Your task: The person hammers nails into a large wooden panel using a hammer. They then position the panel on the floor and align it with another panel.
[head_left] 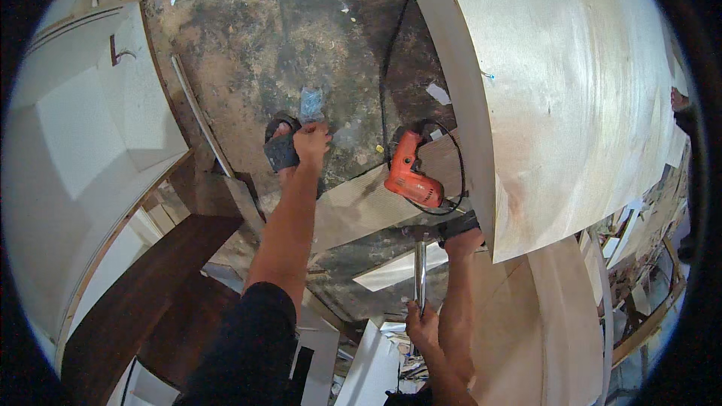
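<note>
My left hand (312,143) reaches down beside a foot in a black sandal (281,152). Its fingers are drawn together at the lower end of a small clear plastic bag (310,103); what lies inside the bag is too small to make out. Lower right, my right hand (423,326) is wrapped round a shiny chrome tube (420,274), which points away from me. An orange corded power drill (411,173) lies beyond the tube, near the right foot, with its black cable looped around it.
A large pale wooden panel box (571,90) fills the right side. White cabinet panels (90,143) stand at the left, above a dark brown board (143,286). Planks (353,210) and scraps lie on the stained floor (301,22). Offcuts clutter the far right.
</note>
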Demonstrator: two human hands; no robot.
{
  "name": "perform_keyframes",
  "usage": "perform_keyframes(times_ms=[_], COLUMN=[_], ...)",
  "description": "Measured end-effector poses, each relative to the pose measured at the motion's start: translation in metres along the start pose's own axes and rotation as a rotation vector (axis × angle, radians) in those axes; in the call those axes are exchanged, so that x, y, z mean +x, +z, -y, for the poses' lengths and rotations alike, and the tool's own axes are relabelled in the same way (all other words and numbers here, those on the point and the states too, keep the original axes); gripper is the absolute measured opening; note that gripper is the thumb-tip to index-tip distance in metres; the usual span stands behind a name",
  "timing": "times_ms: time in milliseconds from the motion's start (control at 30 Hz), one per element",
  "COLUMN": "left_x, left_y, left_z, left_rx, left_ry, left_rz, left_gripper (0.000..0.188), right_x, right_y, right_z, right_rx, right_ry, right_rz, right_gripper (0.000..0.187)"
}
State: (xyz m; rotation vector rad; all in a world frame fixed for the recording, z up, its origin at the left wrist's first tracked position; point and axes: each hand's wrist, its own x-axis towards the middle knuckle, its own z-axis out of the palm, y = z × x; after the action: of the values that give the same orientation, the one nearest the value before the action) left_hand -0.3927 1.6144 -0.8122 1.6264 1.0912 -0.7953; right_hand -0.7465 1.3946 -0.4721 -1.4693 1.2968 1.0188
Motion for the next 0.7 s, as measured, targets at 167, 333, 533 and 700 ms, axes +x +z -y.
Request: perform_keyframes(times_ms=[167, 333, 533, 700], left_x=[-0.016, -0.005, -0.023, -0.022], left_y=[0.035, 0.019, -0.002, -0.007], left_z=[-0.018, -0.029, -0.029, -0.042], left_rx=[-0.514, -0.569, -0.564, -0.320], left_ry=[-0.069, 0.011, 0.289, 0.367], left_rz=[-0.186, -0.104, -0.189, -0.078], left_gripper=[0.026, 0.022, 0.016, 0.036], right_x=[0.002, 0.002, 0.005, 0.009], right_y=[0.004, -0.002, -0.005, -0.001], right_z=[-0.009, -0.001, 0.010, 0.002], right_rx=[-0.046, 0.143, 0.154, 0.276], right_ry=[-0.300, 0.038, 0.054, 0.093], right_rz=[-0.070, 0.041, -0.009, 0.068], right_gripper=[0.033, 0.038, 0.039, 0.038])
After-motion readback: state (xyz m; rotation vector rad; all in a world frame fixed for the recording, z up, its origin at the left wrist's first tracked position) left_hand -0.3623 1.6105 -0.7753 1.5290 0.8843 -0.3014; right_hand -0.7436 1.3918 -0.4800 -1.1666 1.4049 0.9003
